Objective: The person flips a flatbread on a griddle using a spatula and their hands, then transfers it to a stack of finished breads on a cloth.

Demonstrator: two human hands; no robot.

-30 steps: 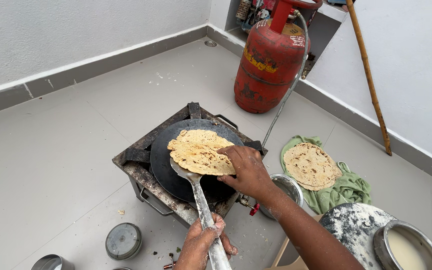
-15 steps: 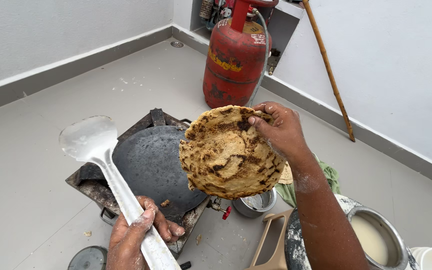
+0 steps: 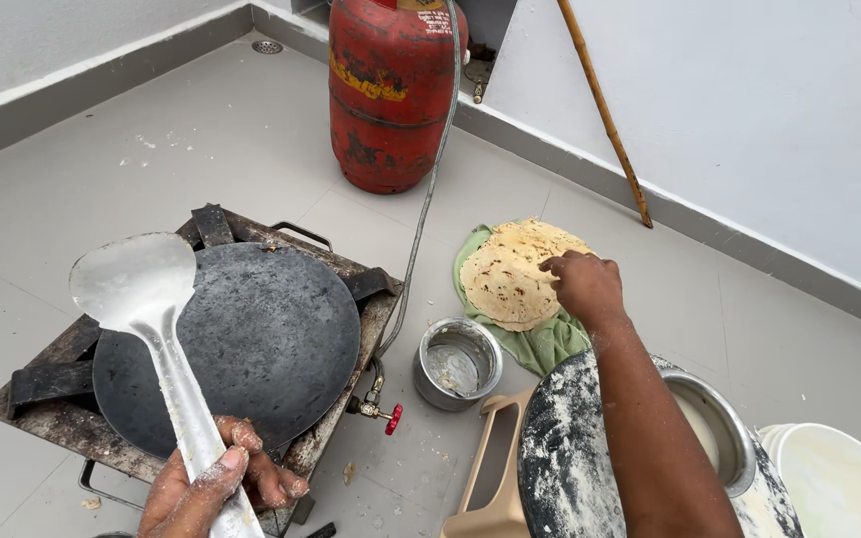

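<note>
On the green cloth [image 3: 540,344] beside the stove [image 3: 201,344], my right hand [image 3: 585,286] rests fingertips on the top flatbread [image 3: 510,271], grip loose and apart. My left hand [image 3: 206,488] is clamped around the metal spatula [image 3: 146,309], its blade over the dark griddle [image 3: 251,339].

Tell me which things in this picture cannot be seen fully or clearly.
- Gas cylinder: top cut off by the upper edge, head view.
- Steel pot: partly hidden by the right arm.
- Left hand: cut off by the lower edge.
- Flatbreads: count unclear, stacked under the right hand.
</note>
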